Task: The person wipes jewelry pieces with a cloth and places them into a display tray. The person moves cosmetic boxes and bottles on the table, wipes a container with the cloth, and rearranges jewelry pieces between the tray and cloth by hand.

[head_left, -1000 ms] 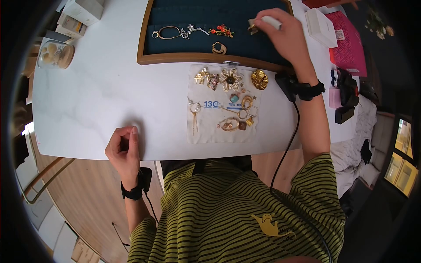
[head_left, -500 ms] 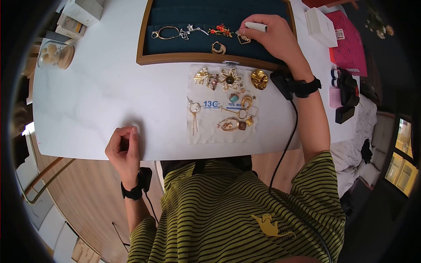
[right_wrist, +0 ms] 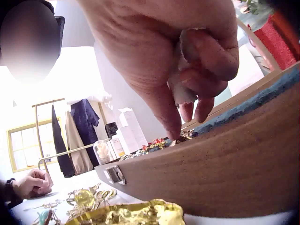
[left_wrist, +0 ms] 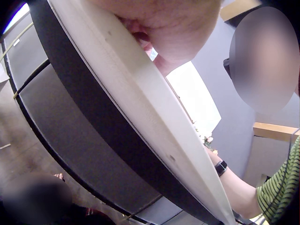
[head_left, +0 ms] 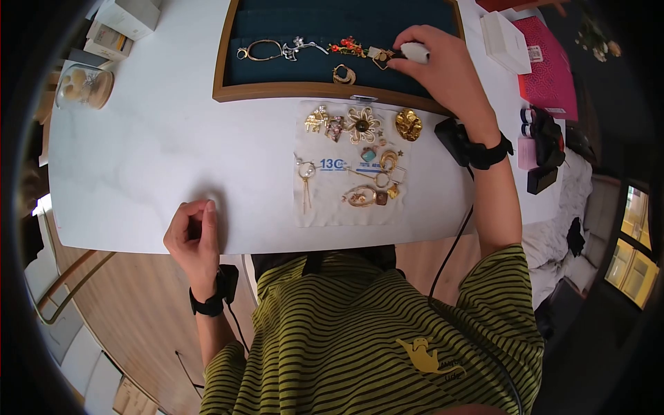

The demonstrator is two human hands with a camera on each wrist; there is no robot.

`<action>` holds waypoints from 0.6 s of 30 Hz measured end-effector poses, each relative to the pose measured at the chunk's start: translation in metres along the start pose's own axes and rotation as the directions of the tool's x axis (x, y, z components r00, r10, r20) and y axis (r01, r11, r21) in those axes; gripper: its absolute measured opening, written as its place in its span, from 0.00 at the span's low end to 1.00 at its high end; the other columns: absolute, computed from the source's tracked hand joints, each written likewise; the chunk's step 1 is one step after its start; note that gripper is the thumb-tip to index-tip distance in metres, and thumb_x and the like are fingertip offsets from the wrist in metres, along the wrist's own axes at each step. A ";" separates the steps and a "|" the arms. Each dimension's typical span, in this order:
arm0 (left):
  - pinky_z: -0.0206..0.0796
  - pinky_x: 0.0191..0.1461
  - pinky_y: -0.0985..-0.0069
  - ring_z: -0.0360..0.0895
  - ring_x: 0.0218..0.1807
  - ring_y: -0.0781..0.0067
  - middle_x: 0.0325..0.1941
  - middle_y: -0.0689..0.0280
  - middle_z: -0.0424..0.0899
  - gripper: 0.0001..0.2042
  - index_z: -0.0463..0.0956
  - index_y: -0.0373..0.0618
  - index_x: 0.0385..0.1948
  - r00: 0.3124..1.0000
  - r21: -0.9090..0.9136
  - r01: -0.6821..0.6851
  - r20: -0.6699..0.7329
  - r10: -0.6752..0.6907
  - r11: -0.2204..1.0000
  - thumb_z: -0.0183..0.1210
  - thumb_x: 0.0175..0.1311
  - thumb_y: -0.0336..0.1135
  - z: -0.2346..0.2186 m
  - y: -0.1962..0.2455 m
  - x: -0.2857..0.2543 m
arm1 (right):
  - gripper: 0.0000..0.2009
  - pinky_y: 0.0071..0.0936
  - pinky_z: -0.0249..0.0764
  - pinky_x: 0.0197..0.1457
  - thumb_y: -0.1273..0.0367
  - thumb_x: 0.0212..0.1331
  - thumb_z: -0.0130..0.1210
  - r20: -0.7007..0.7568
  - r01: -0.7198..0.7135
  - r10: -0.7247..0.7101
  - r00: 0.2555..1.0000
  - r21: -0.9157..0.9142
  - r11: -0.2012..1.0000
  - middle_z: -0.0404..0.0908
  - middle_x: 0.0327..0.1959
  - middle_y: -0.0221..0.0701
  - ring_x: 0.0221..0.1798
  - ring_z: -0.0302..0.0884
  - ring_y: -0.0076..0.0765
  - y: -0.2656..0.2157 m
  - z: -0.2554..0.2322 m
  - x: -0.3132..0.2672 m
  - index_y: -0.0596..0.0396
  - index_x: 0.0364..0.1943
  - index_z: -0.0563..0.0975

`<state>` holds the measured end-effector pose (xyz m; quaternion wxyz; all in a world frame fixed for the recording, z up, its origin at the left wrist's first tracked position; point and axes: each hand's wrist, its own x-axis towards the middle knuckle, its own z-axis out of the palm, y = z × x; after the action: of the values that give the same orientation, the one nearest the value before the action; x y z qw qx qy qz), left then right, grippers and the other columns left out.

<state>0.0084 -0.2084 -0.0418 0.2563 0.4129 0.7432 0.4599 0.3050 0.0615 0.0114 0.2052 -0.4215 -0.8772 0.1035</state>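
Observation:
My right hand [head_left: 443, 66] is over a wooden jewellery box [head_left: 290, 90] with a dark blue-green lining. Its curled fingers hold a crumpled white cloth [right_wrist: 183, 89]. Thumb and forefinger tips are right at the edge of a square gold jewellery piece [head_left: 380, 58], which lies beside a red-beaded brooch [head_left: 349, 47]. Further left in the box are a silver flower brooch [head_left: 302, 47] and an oval bracelet [head_left: 263, 50]; a gold hoop earring [head_left: 344, 74] lies nearer the front. My left hand [head_left: 194, 232] rests at the table's front edge, fingers loosely curled, holding nothing.
A white printed cloth [head_left: 325, 207] in front of the box bears several jewellery pieces, among them a flower brooch [head_left: 362, 126] and a round gold brooch [head_left: 409, 125]. A white box [head_left: 505, 43] and a magenta box [head_left: 545, 69] stand right; a glass dome [head_left: 84, 86] stands left.
My right hand has brought the square gold piece leftward to beside the red-beaded brooch, and its fingertips have since drawn slightly right. The white cloth stays in the hand. My left hand stays put.

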 end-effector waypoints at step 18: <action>0.52 0.28 0.87 0.61 0.25 0.89 0.21 0.77 0.70 0.06 0.78 0.37 0.30 0.999 0.042 0.042 0.023 -0.043 0.998 0.59 0.66 0.29 -0.001 0.005 0.000 | 0.06 0.34 0.75 0.39 0.71 0.53 0.60 0.275 0.315 -0.316 0.908 0.049 0.948 0.82 0.32 0.30 0.35 0.80 0.42 -0.020 0.022 0.014 0.50 0.35 0.84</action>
<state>0.0094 -0.2073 -0.0373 0.2662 0.4076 0.7582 0.4337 0.2735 0.0594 0.0024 0.0942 -0.2549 -0.9537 0.1288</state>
